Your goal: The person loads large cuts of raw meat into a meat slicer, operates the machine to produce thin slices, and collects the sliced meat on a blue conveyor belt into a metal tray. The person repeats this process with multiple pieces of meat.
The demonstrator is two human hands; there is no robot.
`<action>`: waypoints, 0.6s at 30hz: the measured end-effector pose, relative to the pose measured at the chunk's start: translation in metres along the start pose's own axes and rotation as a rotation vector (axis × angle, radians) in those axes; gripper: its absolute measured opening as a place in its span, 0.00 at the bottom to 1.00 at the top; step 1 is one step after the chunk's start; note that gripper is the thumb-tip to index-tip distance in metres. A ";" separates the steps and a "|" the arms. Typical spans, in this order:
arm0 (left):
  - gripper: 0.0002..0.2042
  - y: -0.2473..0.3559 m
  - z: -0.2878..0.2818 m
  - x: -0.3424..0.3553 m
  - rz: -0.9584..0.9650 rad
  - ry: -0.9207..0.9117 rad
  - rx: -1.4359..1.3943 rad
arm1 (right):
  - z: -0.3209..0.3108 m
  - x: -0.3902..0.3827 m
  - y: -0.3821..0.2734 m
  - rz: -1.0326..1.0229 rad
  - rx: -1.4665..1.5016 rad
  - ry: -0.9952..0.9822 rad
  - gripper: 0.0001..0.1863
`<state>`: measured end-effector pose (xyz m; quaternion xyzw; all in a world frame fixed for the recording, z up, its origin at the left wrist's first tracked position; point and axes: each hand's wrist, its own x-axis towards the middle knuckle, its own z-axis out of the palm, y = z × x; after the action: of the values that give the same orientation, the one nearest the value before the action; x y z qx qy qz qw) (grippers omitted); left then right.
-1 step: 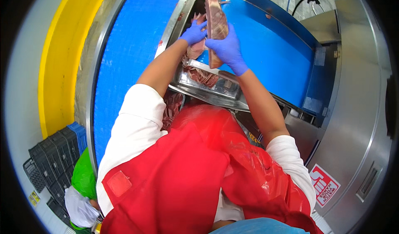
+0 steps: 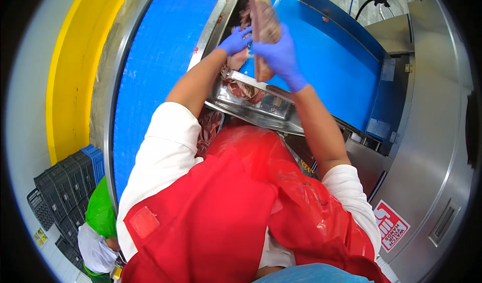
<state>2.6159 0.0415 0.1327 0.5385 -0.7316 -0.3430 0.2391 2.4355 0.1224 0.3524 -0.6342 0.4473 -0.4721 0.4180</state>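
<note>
My right hand (image 2: 280,57), in a purple glove, is closed around a long slab of meat (image 2: 265,24). The slab stands lengthwise toward the far edge, above the left border of the blue cutting surface (image 2: 326,62), and is blurred by motion. To its left, my gloved left hand (image 2: 234,41) lies on a pale pink piece of meat (image 2: 237,59), its fingers stretched out and apart. Below the hands, a steel pan (image 2: 273,107) holds reddish meat trimmings (image 2: 243,91). What lies under my left palm is hidden.
A blue conveyor belt (image 2: 155,57) runs along the left, with a yellow barrier (image 2: 70,82) beyond it. More meat (image 2: 208,132) lies near my apron. Black crates (image 2: 68,182) and a person in green (image 2: 102,212) are at lower left. A steel cabinet (image 2: 432,132) stands right.
My right hand has shifted slightly right, and the slab's far end has moved farther away. My left hand's fingers stay over the pale meat. The person at lower left has moved a little.
</note>
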 end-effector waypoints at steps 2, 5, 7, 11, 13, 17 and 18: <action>0.29 -0.034 0.012 -0.019 0.175 -0.017 -0.294 | -0.023 0.024 -0.039 0.013 0.159 -0.114 0.31; 0.28 0.062 -0.060 -0.035 -0.275 0.086 -0.548 | -0.099 0.059 -0.072 0.099 0.220 -0.120 0.24; 0.29 0.041 -0.086 -0.034 -0.087 0.215 -0.452 | -0.119 0.048 -0.115 0.088 0.282 -0.111 0.33; 0.30 0.127 -0.123 -0.105 -0.132 0.071 -0.920 | -0.086 -0.011 -0.121 0.037 -0.006 -0.061 0.35; 0.30 0.157 -0.109 -0.135 -0.050 -0.084 -1.125 | -0.056 -0.047 -0.098 -0.215 -0.443 -0.074 0.44; 0.41 0.174 -0.067 -0.184 -0.002 -0.085 -1.281 | -0.016 -0.088 -0.059 -0.089 -0.567 -0.346 0.44; 0.39 0.179 -0.062 -0.185 0.030 -0.077 -1.414 | -0.011 -0.093 -0.056 -0.009 -0.572 -0.407 0.45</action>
<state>2.6056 0.2353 0.3129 0.2318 -0.3488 -0.7513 0.5101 2.4201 0.2252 0.3869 -0.8088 0.4662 -0.1932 0.3018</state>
